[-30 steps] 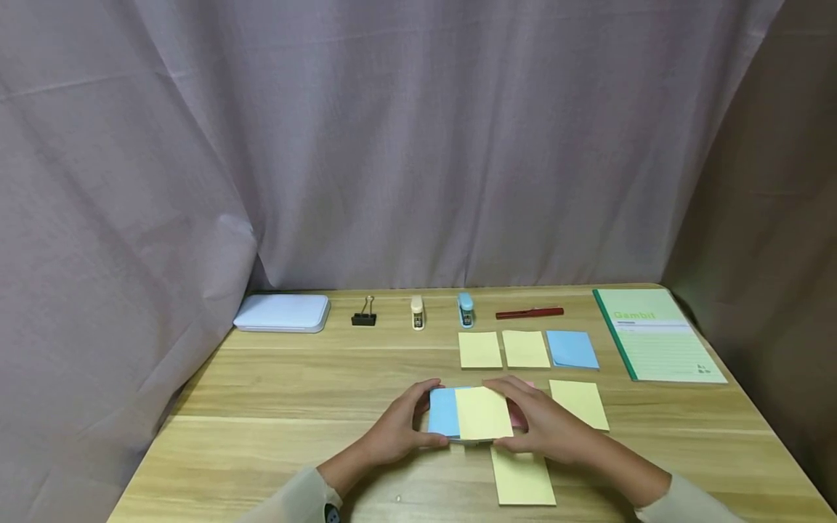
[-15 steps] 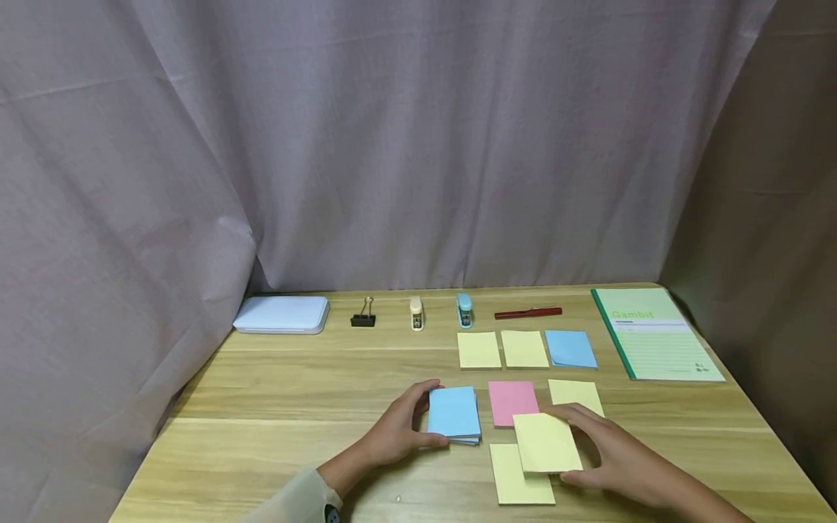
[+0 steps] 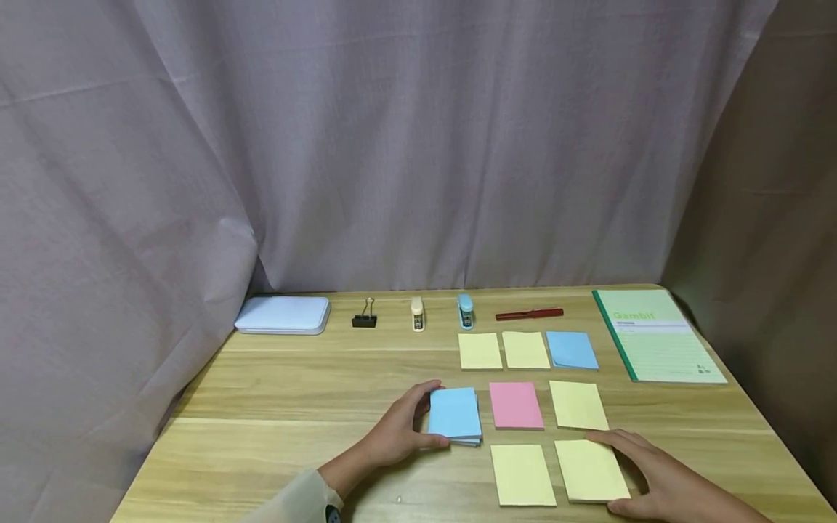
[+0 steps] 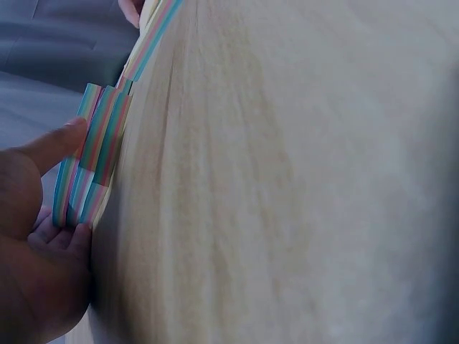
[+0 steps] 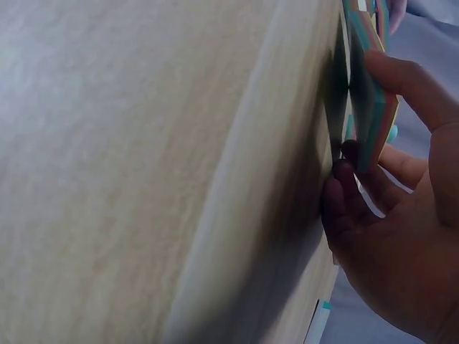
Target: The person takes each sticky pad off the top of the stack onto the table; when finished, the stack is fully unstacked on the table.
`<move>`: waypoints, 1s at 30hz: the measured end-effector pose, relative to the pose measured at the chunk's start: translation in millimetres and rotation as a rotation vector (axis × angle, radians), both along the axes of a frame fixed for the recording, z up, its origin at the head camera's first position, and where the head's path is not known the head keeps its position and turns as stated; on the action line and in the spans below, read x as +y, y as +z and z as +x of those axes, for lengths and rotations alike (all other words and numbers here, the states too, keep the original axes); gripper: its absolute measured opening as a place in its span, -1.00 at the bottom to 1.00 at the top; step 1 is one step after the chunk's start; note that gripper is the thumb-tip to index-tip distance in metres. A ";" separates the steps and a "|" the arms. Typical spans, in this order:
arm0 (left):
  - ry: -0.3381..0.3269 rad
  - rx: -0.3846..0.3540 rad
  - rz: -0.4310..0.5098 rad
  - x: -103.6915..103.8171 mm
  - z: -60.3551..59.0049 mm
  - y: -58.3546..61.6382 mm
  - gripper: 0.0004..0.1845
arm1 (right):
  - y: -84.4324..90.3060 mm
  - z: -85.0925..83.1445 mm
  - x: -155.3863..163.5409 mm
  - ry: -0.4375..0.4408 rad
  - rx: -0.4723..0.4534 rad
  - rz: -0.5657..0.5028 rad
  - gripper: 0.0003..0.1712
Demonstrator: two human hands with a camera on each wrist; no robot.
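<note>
Both wrist views are blurred, showing only striped pad edges against pale wood. The left hand [image 3: 399, 430] curls its grip around a blue-topped rectangular note stack [image 3: 455, 414] on the tabletop [image 3: 281, 407]. The right hand [image 3: 657, 479] holds a yellow pad [image 3: 591, 470] by its edge, now set down flat beside another yellow sheet [image 3: 522, 474]; half a second ago it was still in the air.
</note>
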State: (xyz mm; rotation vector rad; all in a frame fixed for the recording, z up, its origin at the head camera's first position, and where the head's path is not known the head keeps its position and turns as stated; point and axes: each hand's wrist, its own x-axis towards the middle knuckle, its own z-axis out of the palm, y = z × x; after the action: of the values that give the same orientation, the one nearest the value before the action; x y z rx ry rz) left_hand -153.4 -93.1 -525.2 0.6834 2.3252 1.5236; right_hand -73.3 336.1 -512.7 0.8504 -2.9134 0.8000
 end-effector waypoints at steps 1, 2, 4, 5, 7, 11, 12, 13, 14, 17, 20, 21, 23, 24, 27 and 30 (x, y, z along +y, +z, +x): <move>0.000 -0.003 0.000 0.0 0.0 -0.4 -0.01 | -1.9 0.3 0.8 0.007 0.011 -0.009 -0.01; 0.000 -0.002 0.002 0.1 0.1 -1.0 -0.01 | -3.9 0.3 1.2 0.015 0.021 -0.022 -0.01; 0.000 0.001 0.004 0.1 0.3 -1.8 -0.01 | -7.0 -0.4 1.4 0.037 0.031 -0.052 -0.01; -0.001 0.003 0.004 0.1 0.4 -2.0 -0.01 | -8.3 -0.7 1.1 0.043 0.031 -0.065 -0.01; -0.002 0.005 0.006 0.2 0.5 -2.2 -0.01 | -9.7 -1.3 0.5 0.050 0.026 -0.081 -0.02; -0.003 0.009 0.004 0.3 0.6 -1.3 -0.02 | -8.1 -1.9 -0.2 0.039 0.003 -0.059 -0.01; -0.002 0.008 0.004 0.3 0.7 -1.0 -0.02 | -6.9 -2.0 -0.1 0.037 0.001 -0.051 -0.01; -0.001 0.008 0.003 0.3 0.7 -0.7 -0.01 | -5.1 -2.1 0.0 0.036 -0.012 -0.046 -0.02; -0.001 0.009 0.001 0.3 0.7 -0.7 -0.02 | -2.9 -2.6 0.0 0.033 -0.040 -0.037 -0.03; 0.002 0.013 -0.004 0.7 0.3 -1.1 -0.01 | 5.7 -3.1 -2.3 0.017 -0.069 -0.011 -0.06; 0.004 0.020 -0.008 0.9 -0.3 -1.9 -0.01 | 17.6 -5.2 -7.6 -0.009 -0.106 0.010 -0.08; 0.004 0.021 -0.010 1.0 -0.5 -2.1 -0.02 | 21.3 -6.4 -9.9 -0.010 -0.099 0.014 -0.08; 0.003 0.022 -0.013 0.8 -0.8 -2.3 -0.02 | 28.9 -10.3 -15.8 -0.020 -0.118 0.018 -0.07; 0.003 0.023 -0.014 0.7 -1.0 -2.4 -0.02 | 31.7 -12.8 -19.0 -0.017 -0.125 0.009 -0.06; -0.004 0.021 -0.006 0.1 -1.0 -2.3 0.00 | 39.5 -22.8 -32.6 0.013 -0.178 -0.040 -0.07; -0.015 0.018 -0.005 -0.4 -0.8 -2.2 0.04 | 44.0 -33.3 -50.6 0.051 -0.258 -0.135 -0.07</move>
State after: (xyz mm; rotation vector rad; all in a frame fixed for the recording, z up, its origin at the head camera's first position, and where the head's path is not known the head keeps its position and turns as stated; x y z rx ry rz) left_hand -154.2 -93.5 -527.4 0.7147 2.3306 1.5105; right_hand -106.6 285.4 -468.7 0.8729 -3.0170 1.1788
